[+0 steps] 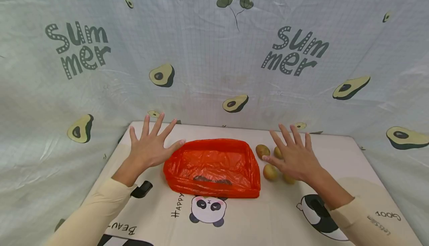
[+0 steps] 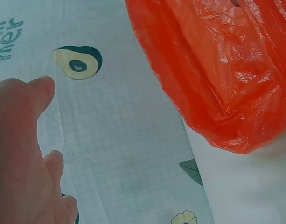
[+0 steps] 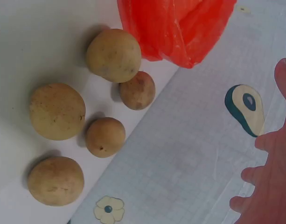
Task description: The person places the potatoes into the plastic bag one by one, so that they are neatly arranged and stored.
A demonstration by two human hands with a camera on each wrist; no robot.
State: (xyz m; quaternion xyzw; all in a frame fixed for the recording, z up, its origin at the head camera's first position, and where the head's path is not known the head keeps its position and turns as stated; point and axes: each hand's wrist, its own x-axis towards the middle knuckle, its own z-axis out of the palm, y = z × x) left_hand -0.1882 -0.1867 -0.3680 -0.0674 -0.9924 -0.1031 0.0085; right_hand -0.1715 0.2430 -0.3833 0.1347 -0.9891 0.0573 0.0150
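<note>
A red plastic bag [image 1: 214, 189] lies spread on the table with its mouth open upward, in a wide boxlike shape. To its right sit several round, brown potatoes [image 3: 57, 111], partly covered by my right hand in the head view. My left hand [image 1: 147, 150] is over the bag's left side, fingers straight and spread, palm down, with nothing in it. Over the potatoes, my right hand [image 1: 298, 160] is spread the same way and holds nothing. In the left wrist view, the bag's rim [image 2: 170, 100] shows to the right of the left hand's fingers.
The white table [image 1: 241, 223] bears printed pandas and lettering. A small black object [image 1: 142, 189] lies by the left sleeve. Behind and at both sides hangs a pale curtain [image 1: 201, 45] printed with avocados and the word "summer".
</note>
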